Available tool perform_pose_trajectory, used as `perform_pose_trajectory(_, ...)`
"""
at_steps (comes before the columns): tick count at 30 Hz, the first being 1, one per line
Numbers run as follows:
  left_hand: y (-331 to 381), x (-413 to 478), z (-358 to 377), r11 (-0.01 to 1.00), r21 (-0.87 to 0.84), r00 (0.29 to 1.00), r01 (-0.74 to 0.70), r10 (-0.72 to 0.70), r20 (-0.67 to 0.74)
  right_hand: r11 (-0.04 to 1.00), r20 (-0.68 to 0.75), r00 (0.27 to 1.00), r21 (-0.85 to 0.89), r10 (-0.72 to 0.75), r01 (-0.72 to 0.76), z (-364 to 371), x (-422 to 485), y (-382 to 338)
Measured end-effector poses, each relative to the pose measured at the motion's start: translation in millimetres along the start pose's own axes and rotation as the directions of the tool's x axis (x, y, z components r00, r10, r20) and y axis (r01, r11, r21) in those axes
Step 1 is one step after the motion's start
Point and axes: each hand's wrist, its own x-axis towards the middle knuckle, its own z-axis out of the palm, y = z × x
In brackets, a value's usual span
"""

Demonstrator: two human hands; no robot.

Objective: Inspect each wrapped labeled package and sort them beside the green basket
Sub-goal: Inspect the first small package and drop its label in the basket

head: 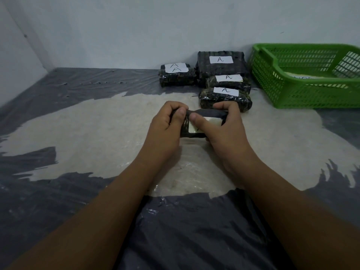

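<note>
A small dark wrapped package (206, 114) with a white label is held above the floor between both hands. My left hand (167, 125) grips its left end and my right hand (224, 129) grips its right side, thumb lying across the label so the letter is hidden. Beyond them several dark wrapped packages labelled "A" lie left of the green basket (272, 82): a big one (221, 67) against the wall, two smaller ones (226, 82) (224, 98) in front of it, and a stacked pair (177, 75) further left.
The floor is covered by grey plastic sheeting (58, 201) with a worn pale patch (97, 129) in the middle. White walls (136, 26) close off the back and left. Something white lies inside the basket, partly hidden by its wall.
</note>
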Motion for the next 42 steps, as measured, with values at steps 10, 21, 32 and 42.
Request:
perform_pose_trajectory(10,2,3,-3,0.931,-0.301,0.978,0.206,-0.2,0.052,1.0,0.104,0.994,0.003,-0.011,0.011,-4,3,2)
perform_pose_trajectory(21,-3,2,-4,0.919,-0.321,0.972,0.23,-0.199,0.127,0.999,0.116,0.992,0.031,-0.044,0.04,-9,2,0)
perform_pose_trajectory(32,-6,4,-2,0.935,-0.321,0.988,0.153,-0.149,0.036,0.978,0.194,0.98,0.21,-0.032,-0.01,-6,0,-5)
perform_pose_trajectory(42,-3,6,-1,0.943,-0.297,0.984,0.147,-0.169,-0.049,0.962,0.23,0.973,0.273,-0.035,-0.03,-5,-2,-8)
